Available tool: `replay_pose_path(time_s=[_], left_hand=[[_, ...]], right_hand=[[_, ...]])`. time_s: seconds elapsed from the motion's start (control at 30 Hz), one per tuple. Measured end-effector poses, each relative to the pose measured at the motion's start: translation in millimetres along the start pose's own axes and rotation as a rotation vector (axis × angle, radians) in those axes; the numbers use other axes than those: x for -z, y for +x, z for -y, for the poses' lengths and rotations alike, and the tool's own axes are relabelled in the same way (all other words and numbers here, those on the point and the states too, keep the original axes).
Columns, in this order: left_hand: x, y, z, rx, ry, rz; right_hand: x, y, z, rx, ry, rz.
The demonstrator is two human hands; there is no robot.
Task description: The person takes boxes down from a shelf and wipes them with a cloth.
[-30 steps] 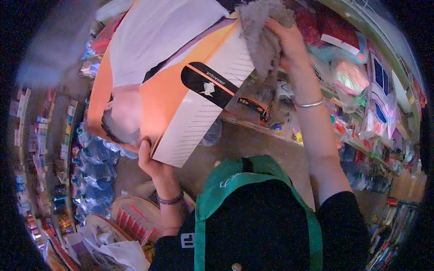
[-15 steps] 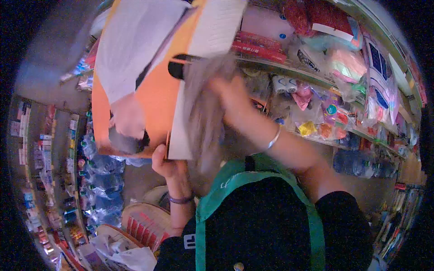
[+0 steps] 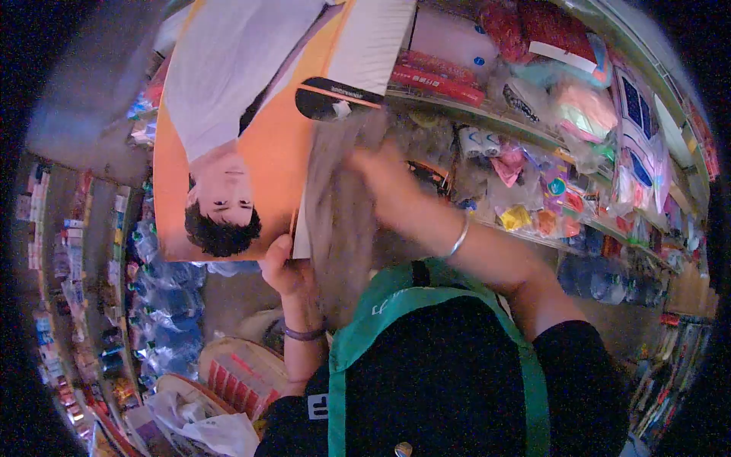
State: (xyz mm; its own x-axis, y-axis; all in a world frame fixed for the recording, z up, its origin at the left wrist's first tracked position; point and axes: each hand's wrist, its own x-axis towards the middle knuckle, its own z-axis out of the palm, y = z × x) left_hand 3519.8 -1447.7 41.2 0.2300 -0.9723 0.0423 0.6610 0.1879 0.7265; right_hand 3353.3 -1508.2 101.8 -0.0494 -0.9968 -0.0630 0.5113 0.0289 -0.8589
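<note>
A large flat box [image 3: 282, 164] is held upside down in front of me. Its orange face carries a printed portrait, and its white side bears a black label [image 3: 335, 99]. My left hand [image 3: 283, 266] grips the lower corner, thumb on the front and the other fingers out of sight behind it. A grey-brown cloth [image 3: 335, 221] hangs from my right hand [image 3: 373, 171] against the white side, just below the label. That hand is blurred, its fingers bunched in the cloth.
Shelves on the right hold a red box [image 3: 438, 76], bagged goods [image 3: 582, 114] and white rolls [image 3: 480, 141]. Wrapped bottles [image 3: 171, 305] are stacked at left beside more shelving [image 3: 76, 251]. A round-ended carton [image 3: 244, 373] and a white plastic bag [image 3: 198, 423] lie low at left.
My right hand and the cloth have shifted slightly down along the box's side, uncovering the black label. My left hand keeps its grip at the lower corner.
</note>
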Motion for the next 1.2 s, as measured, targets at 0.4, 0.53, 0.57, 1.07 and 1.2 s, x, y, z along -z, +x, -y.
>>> replay_pose_path(time_s=[0.4,0.53,0.57,1.07,1.2], left_hand=[[2.5,-9.2,10.7,0.121,-0.192,0.052],[24.0,-9.4,10.2,0.151,0.002,0.122],[23.0,-16.4,10.7,0.109,-0.007,0.128],[22.7,-28.0,17.5,0.026,0.078,0.052],[9.6,-39.4,19.7,0.071,0.011,0.184]], right_hand=[[-7.4,-11.7,-17.4,0.119,-0.24,0.02],[14.4,18.5,1.6,0.015,0.03,0.057],[21.2,41.1,12.6,0.03,0.165,-0.039],[31.6,73.0,17.1,0.352,-0.134,-0.062],[45.3,98.6,63.5,0.323,-0.192,-0.23]])
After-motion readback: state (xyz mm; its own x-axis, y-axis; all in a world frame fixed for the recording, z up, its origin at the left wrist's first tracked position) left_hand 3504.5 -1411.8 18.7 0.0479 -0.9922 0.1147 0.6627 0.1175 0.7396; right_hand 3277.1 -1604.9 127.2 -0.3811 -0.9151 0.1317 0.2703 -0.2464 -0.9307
